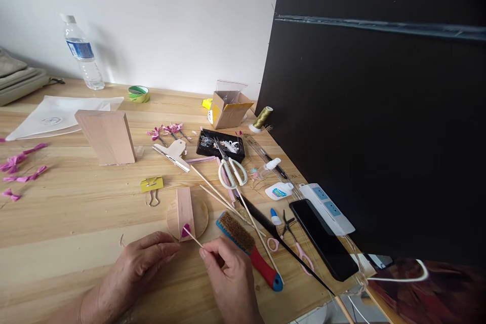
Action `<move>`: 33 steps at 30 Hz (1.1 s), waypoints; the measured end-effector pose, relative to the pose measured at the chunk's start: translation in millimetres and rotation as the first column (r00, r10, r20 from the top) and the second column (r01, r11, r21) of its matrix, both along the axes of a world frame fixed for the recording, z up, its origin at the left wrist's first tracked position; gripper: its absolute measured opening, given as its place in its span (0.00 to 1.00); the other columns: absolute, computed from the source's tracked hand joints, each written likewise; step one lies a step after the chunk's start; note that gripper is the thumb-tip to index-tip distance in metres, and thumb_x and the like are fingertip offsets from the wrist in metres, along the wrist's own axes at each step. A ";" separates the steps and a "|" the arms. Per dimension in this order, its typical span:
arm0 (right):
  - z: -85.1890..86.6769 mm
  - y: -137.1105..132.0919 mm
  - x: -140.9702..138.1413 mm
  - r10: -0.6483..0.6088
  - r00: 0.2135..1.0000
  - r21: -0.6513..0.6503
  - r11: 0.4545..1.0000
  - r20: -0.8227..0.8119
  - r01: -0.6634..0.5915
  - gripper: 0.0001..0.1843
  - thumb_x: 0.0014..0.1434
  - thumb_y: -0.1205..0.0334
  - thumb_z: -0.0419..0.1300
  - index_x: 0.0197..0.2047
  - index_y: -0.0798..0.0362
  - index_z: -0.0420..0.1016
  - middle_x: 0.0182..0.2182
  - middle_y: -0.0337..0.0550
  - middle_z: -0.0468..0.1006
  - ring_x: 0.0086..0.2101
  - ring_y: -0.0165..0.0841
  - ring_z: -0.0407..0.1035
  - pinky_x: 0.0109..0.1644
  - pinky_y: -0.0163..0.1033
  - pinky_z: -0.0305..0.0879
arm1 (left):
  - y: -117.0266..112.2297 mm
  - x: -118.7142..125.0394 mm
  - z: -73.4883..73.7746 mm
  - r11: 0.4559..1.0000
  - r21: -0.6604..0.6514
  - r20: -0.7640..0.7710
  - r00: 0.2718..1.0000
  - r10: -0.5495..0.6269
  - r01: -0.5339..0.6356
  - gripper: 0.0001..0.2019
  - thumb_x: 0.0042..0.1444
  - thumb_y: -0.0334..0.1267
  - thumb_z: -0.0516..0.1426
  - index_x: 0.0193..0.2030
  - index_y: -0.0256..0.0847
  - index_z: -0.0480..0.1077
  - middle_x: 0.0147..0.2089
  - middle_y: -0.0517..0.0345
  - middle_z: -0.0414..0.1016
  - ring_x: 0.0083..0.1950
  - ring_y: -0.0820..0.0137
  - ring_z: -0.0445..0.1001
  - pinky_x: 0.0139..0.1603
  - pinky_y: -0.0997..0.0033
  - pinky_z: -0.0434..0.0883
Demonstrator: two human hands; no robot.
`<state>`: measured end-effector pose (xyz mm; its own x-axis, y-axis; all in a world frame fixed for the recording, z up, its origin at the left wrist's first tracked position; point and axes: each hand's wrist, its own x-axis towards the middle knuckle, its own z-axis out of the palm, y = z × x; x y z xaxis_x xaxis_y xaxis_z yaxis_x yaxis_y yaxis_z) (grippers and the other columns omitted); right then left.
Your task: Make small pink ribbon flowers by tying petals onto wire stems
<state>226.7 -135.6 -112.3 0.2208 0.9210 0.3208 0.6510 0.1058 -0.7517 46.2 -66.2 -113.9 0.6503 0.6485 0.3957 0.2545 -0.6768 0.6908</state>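
Observation:
My right hand (231, 276) pinches a thin wooden stick (194, 239) whose tip touches a small pink piece (186, 231) at the near end of a small wooden block (185, 210). The block stands upright on a round wooden disc (201, 216). My left hand (138, 266) rests on the table just left of the disc, fingers curled and reaching toward its near edge; I cannot see anything in it. A brush with a blue and red handle (248, 248) lies right beside my right hand.
On the wooden table (76, 217) lie white scissors (232, 169), loose sticks, a black comb, a phone (322, 243), glue bottles, a black tray (220, 145), binder clips, a larger wooden block (107, 136), pink bits, tape, a water bottle (81, 53). A black board (379, 111) stands at right.

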 end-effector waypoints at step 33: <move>-8.6 0.8 -2.7 -0.001 0.984 0.109 0.994 0.178 -0.019 0.14 0.54 0.75 0.51 0.21 0.53 0.63 0.17 0.35 0.67 0.22 0.28 0.62 0.27 0.30 0.55 | 1.4 2.6 5.4 0.992 0.126 -0.008 1.000 -0.010 0.011 0.13 0.63 0.37 0.48 0.39 0.39 0.73 0.34 0.55 0.78 0.33 0.76 0.79 0.35 0.90 0.71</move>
